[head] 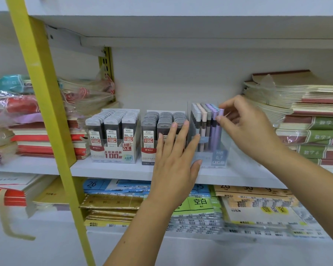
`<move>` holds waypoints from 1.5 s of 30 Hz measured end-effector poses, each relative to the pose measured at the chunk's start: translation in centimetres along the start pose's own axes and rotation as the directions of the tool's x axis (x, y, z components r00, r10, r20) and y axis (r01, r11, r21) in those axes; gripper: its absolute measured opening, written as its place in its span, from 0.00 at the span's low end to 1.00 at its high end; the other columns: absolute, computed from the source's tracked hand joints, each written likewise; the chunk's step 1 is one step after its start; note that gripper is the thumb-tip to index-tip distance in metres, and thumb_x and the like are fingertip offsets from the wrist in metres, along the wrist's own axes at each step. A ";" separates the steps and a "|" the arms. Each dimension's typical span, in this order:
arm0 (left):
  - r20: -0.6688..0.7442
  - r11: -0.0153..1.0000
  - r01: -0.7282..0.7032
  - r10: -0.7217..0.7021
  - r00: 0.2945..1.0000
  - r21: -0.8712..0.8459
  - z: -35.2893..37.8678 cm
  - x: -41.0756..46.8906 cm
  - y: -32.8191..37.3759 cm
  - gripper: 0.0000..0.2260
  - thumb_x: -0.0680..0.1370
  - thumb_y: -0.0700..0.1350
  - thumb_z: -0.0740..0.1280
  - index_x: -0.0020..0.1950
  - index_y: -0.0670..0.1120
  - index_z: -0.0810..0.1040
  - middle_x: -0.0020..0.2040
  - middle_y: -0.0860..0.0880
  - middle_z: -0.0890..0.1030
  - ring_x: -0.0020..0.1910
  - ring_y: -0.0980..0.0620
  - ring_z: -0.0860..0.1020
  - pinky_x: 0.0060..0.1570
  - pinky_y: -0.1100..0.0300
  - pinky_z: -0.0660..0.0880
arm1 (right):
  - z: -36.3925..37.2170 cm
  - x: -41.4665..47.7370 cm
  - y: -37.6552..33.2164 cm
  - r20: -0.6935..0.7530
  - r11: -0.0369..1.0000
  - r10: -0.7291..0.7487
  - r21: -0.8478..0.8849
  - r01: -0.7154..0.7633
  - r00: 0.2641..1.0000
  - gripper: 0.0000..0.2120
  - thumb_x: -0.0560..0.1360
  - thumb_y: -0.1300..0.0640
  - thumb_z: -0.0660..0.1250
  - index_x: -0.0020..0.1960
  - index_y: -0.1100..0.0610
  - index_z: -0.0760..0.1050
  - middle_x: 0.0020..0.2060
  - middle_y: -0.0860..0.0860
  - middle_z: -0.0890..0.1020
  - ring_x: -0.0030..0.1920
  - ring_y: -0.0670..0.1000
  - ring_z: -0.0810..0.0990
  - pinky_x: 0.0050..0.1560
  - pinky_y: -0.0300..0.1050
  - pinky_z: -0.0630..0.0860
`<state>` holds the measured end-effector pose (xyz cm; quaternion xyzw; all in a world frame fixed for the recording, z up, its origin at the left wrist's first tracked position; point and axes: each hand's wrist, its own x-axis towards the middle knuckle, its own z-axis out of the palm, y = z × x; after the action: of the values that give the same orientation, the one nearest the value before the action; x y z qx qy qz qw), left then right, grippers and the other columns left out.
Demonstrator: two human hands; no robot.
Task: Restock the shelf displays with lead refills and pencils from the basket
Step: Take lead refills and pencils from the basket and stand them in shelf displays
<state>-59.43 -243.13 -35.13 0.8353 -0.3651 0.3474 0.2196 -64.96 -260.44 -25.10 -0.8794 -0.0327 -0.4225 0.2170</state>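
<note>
The left hand (178,156) hides the lower right front of the grey cardboard box of 0.7 lead refills (149,135). The right hand (246,127) covers part of one lilac plastic pencil (219,131). The label of the clear plastic pencil box (219,157) is too blurred to read.

- Left lead-refill display box (113,155): front reads "大容量铅芯 100根", tag "HB 0.5"; the refill cases (112,138) in it read "0.5 HB" and "100".
- Middle lead-refill display box (148,151): front case reads "0.7 HB" and "100"; red tab reads "M&G".
- Pencil display box (219,155): "HB 0.7".
- Green notebook spines (325,122), right: "数字本".
- Lower shelf: blue pack (92,184) reads "26"; green pack (200,202) reads "空白".
</note>
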 end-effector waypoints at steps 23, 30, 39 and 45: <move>0.227 0.999 -0.045 0.038 0.973 0.026 -6.0 5.4 -7.0 0.29 0.81 0.58 0.62 0.80 0.56 0.58 0.81 0.54 0.59 0.80 0.53 0.54 0.78 0.52 0.48 | 3.1 1.5 -1.1 0.356 0.939 0.037 -0.331 0.089 0.934 0.38 0.72 0.32 0.59 0.77 0.39 0.47 0.78 0.47 0.51 0.78 0.51 0.47 0.76 0.55 0.55; 0.181 0.999 -0.049 0.051 0.982 -0.014 -5.6 5.2 -7.3 0.26 0.80 0.56 0.65 0.77 0.55 0.65 0.78 0.54 0.66 0.77 0.51 0.62 0.76 0.53 0.55 | 3.8 1.5 -1.3 0.316 0.954 0.002 -0.286 0.093 0.949 0.33 0.73 0.37 0.64 0.75 0.42 0.58 0.74 0.46 0.61 0.75 0.49 0.52 0.72 0.49 0.57; 0.173 0.997 -0.037 0.025 0.985 0.065 -6.6 4.6 -8.8 0.27 0.81 0.60 0.60 0.79 0.57 0.61 0.79 0.55 0.62 0.79 0.54 0.57 0.75 0.57 0.41 | 1.9 -0.3 0.9 0.257 0.988 0.107 -0.132 -0.075 0.960 0.33 0.75 0.42 0.66 0.76 0.39 0.56 0.76 0.39 0.56 0.70 0.39 0.58 0.66 0.41 0.57; 0.195 0.999 -0.034 0.027 0.980 0.036 -7.2 4.4 -8.7 0.27 0.81 0.60 0.60 0.79 0.57 0.59 0.79 0.56 0.62 0.79 0.56 0.58 0.76 0.58 0.43 | 2.0 0.0 -1.0 0.258 0.969 0.147 -0.231 -0.087 0.955 0.32 0.76 0.43 0.65 0.76 0.43 0.56 0.78 0.44 0.53 0.77 0.49 0.54 0.71 0.48 0.57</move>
<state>-53.71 -235.11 -28.07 0.8638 -0.3907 0.2745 0.1610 -63.77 -258.73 -25.85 -0.9479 0.0365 -0.2846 0.1381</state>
